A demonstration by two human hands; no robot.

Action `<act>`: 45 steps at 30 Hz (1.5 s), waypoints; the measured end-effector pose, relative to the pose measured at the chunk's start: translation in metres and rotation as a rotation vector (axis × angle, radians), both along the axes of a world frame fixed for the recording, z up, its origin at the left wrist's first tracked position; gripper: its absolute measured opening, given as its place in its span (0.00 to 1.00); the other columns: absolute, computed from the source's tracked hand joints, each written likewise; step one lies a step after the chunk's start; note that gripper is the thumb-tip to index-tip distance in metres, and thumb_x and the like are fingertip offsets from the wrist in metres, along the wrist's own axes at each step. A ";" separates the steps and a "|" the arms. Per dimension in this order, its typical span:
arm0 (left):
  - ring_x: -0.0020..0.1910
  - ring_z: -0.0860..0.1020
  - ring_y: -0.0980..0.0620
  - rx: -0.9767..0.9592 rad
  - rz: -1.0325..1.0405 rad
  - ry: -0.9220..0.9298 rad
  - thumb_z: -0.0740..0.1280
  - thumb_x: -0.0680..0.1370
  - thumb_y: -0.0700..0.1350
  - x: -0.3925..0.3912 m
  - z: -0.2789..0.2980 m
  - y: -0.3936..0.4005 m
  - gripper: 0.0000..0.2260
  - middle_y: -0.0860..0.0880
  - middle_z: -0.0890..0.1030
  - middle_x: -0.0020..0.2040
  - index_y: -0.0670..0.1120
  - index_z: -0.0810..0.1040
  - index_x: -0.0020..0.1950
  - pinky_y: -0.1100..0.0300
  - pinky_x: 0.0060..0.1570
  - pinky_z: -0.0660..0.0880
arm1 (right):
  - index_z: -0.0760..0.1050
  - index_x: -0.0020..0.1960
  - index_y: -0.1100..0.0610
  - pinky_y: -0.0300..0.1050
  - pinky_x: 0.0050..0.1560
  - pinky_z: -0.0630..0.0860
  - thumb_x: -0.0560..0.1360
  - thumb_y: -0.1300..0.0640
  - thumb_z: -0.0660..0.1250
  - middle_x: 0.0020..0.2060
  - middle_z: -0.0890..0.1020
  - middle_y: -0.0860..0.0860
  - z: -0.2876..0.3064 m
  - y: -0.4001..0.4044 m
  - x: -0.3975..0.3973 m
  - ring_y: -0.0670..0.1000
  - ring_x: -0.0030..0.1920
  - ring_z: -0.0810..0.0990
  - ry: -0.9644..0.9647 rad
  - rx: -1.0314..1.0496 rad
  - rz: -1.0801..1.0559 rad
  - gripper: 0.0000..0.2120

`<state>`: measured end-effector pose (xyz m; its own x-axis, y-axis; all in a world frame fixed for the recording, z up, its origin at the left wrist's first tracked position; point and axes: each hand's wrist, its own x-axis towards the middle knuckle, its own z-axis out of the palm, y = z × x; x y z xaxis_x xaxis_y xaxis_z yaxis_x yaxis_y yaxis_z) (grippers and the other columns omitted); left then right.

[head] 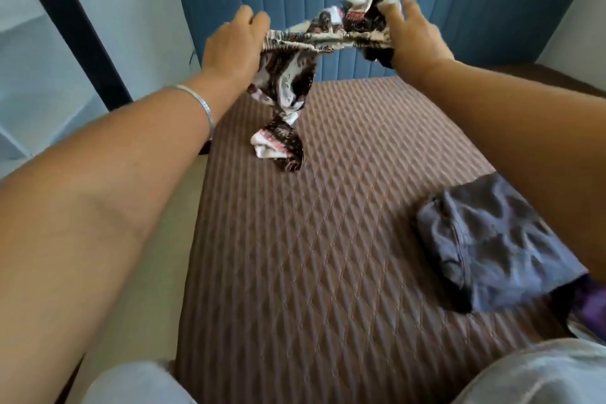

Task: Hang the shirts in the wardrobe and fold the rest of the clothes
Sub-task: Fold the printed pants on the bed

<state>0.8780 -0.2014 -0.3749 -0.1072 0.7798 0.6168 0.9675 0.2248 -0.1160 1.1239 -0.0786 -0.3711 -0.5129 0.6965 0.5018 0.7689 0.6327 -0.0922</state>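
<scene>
Both arms stretched fwd, bare forearms, thin bangle (196, 101) on left wrist. Left hand (234, 46) back up, fingers curled in a grip. Right hand (411, 34) raised slightly higher, fingers pinching, thumb side inward. Hands well apart.

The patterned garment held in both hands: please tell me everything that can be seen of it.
The patterned garment is thin printed cloth in black, white and pink, with a gathered elastic band stretched between the hands. The left hand grips one end of the band and the right hand grips the other, where a part sticks upward. One twisted part hangs below the left hand, and its lower end reaches the brown quilted bed cover.
</scene>
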 end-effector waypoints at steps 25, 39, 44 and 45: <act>0.53 0.75 0.45 -1.215 -0.154 -0.303 0.64 0.73 0.38 0.091 -0.255 -0.177 0.16 0.48 0.69 0.53 0.44 0.69 0.61 0.53 0.44 0.72 | 0.67 0.65 0.56 0.52 0.59 0.73 0.74 0.57 0.64 0.61 0.72 0.54 -0.265 -0.164 0.108 0.56 0.63 0.71 -0.817 -0.635 0.092 0.21; 0.52 0.80 0.45 -1.704 0.084 -0.230 0.70 0.71 0.63 0.164 -0.224 -0.211 0.23 0.45 0.80 0.45 0.44 0.78 0.51 0.52 0.53 0.78 | 0.78 0.55 0.57 0.53 0.57 0.76 0.75 0.41 0.66 0.50 0.81 0.50 -0.220 -0.195 0.105 0.52 0.53 0.80 -0.938 -1.286 0.234 0.20; 0.43 0.80 0.48 -1.061 -0.162 -0.527 0.64 0.74 0.67 0.226 -0.231 -0.187 0.26 0.46 0.81 0.44 0.43 0.76 0.50 0.54 0.42 0.77 | 0.74 0.47 0.62 0.45 0.40 0.75 0.79 0.53 0.63 0.45 0.78 0.56 -0.215 -0.144 0.126 0.53 0.37 0.77 -0.469 -0.905 -0.062 0.11; 0.42 0.78 0.48 -0.982 -0.186 -0.597 0.65 0.73 0.68 0.242 -0.234 -0.178 0.26 0.48 0.78 0.43 0.44 0.73 0.49 0.54 0.41 0.76 | 0.74 0.51 0.64 0.47 0.40 0.77 0.79 0.56 0.62 0.47 0.78 0.58 -0.219 -0.137 0.128 0.55 0.39 0.78 -0.387 -0.934 -0.126 0.10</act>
<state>1.1205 -0.3793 -0.6087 -0.0101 0.9287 -0.3707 0.9358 0.1394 0.3238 1.2516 -0.2155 -0.5901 -0.4209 0.7850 -0.4545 0.9066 0.3478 -0.2390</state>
